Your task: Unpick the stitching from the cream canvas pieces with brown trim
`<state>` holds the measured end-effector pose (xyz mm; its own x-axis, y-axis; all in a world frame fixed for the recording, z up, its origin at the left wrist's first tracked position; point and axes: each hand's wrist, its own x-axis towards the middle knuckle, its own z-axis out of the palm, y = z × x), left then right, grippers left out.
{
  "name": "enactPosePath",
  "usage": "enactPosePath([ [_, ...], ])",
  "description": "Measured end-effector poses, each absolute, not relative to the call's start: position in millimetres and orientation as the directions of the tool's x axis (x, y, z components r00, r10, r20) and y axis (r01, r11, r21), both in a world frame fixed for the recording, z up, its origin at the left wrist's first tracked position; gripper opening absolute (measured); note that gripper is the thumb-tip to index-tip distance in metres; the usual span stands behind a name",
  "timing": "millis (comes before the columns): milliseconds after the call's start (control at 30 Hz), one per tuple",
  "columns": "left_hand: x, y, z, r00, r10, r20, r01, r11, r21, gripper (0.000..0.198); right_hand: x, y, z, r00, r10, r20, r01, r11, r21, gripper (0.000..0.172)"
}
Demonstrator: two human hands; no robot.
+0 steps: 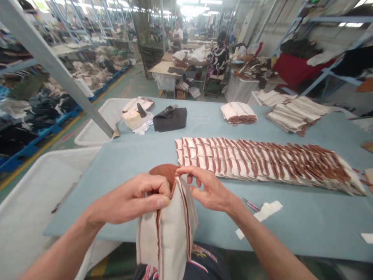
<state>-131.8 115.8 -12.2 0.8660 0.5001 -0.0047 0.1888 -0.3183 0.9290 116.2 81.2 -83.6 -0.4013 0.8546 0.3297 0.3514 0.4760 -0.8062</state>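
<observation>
A cream fabric piece (171, 229) with brown seam strips and a brown inner side hangs over the near table edge, against the person's lap. My left hand (136, 198) pinches its upper edge between thumb and fingers. At the peak of the same edge is my right hand (205, 186), its index fingertip touching the fabric and its other fingers curled; the fingertips look closed on the corner. Behind the hands, a long row of overlapping cream pieces with brown edges (233, 157) lies on the blue table (125, 155).
Small snips (250, 204) and a white strip (269, 210) lie right of my hands. Further back are a dark folded cloth (171, 119) and cream stacks (239, 112). White bins (43, 186) stand left, near a slanted metal post (67, 74). A person (218, 58) sits beyond.
</observation>
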Motion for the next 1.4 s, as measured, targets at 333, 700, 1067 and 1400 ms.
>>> enactPosePath([
  [333,-132.4,102.2,18.2,0.888,0.453,0.075,0.079,-0.312,0.947,0.049,127.8,78.8,-38.8,-0.533,0.832,0.154,0.332,0.372,-0.867,0.039],
  [700,-143.2,105.2,-10.3,0.828,0.559,0.043,0.270,-0.466,0.842,0.019,133.9,51.3,-9.4,-0.530,0.838,0.130,0.389,0.377,-0.841,0.011],
  [1067,-100.0,90.7,-11.2,0.845,0.509,0.164,0.072,-0.413,0.908,0.014,134.1,37.7,-9.1,-0.499,0.866,0.048,0.386,0.271,-0.882,0.016],
  [1400,-79.6,81.9,-14.8,0.857,0.512,0.055,0.069,-0.221,0.973,0.015,133.6,19.0,-20.1,-0.323,0.946,-0.016,0.474,0.147,-0.868,0.013],
])
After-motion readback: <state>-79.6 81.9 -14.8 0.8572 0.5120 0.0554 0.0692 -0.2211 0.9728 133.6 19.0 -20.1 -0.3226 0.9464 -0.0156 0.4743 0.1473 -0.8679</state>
